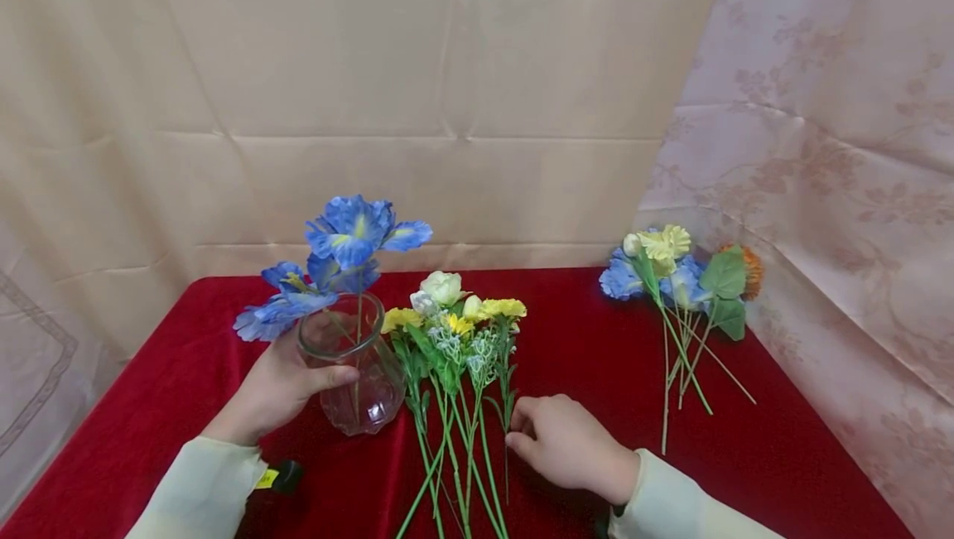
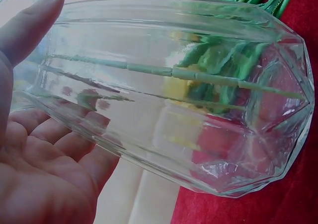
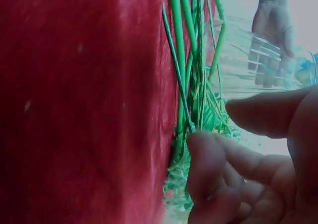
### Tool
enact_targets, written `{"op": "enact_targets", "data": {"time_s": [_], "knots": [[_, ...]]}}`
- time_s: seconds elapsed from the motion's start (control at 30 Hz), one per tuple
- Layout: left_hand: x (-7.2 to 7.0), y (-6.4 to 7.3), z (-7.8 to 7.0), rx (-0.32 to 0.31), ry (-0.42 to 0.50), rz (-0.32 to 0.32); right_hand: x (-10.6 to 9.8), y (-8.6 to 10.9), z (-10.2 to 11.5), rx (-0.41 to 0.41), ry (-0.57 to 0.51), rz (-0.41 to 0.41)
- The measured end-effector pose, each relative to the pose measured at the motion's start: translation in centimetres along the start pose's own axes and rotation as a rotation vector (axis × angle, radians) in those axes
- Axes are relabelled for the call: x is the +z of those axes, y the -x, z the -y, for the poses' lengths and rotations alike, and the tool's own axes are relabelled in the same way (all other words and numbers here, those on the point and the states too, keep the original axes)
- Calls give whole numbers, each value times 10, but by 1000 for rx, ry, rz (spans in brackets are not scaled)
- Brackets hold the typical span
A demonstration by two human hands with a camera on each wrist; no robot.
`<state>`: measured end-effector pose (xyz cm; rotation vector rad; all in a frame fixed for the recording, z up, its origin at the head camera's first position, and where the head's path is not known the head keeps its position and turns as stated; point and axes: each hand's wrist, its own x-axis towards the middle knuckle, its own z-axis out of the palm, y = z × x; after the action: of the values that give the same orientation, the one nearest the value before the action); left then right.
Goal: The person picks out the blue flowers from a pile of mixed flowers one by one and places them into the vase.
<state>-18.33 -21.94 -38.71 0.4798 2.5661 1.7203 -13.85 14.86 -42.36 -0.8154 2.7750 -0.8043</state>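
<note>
My left hand point(image 1: 286, 382) grips a clear glass vase point(image 1: 365, 398) near its rim, thumb across the front and fingers behind. Two blue irises point(image 1: 350, 228) stand in the vase, leaning out over its rim; their stems point(image 2: 184, 74) show through the glass. Beside the vase lies a bunch of white and yellow flowers point(image 1: 447, 324) with green stems toward me. At the right edge of that bunch is my right hand point(image 1: 566, 444), fingers loosely bent and thumb apart from them. A thin dark green stem point(image 3: 174, 60) meets its index fingertip in the right wrist view.
A second group of blue, pale yellow and orange flowers point(image 1: 681, 274) lies at the back right of the red cloth-covered table point(image 1: 581, 332). Behind the table hangs a beige curtain point(image 1: 447, 92). A small black object point(image 1: 287, 477) is by the left sleeve.
</note>
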Motion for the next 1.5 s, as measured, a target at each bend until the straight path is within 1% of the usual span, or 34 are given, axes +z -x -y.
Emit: {"op": "enact_targets", "data": {"time_s": [0.07,0.13,0.2,0.27,0.33,0.4,0.47,0.53,0.6,0.7,0.77,0.83,0.9,0.97,1.1,1.2,1.27,1.33,1.5], "knots": [[-1,0,0,7,0,-1,0,1,-1,-16,70,-40],[-1,0,1,16,1,-1,1,2,0,-43,141,-58],[-1,0,1,26,-1,0,2,4,1,-70,199,-33],[-2,0,1,28,0,1,4,4,2,-92,242,15],[-2,0,1,24,-2,0,5,5,3,-96,267,61],[-1,0,1,17,-4,-2,4,6,3,-92,274,75],[-1,0,0,15,-3,-4,0,8,2,-89,260,56],[-1,0,0,16,-1,-3,-7,10,-1,-87,258,-4],[0,0,0,19,-1,-3,-16,12,-6,-74,274,-87],[0,0,-1,18,-2,-2,-33,15,-22,4,311,-197],[0,0,-1,19,-3,-1,-47,16,-37,75,328,-237],[0,0,-1,20,1,2,-60,18,-55,144,347,-253],[0,0,-1,20,5,4,-73,20,-76,203,366,-252],[-1,0,-1,22,2,3,-84,22,-99,260,386,-235],[-1,0,-1,22,-7,1,-104,29,-142,388,393,-162],[-1,0,0,16,-13,0,-114,36,-167,449,374,-123],[-2,1,1,10,-15,-1,-118,38,-178,470,348,-116],[-2,1,1,6,-11,-2,-121,39,-186,469,328,-122],[-1,0,1,13,-2,0,-124,39,-194,491,263,-139]]}}
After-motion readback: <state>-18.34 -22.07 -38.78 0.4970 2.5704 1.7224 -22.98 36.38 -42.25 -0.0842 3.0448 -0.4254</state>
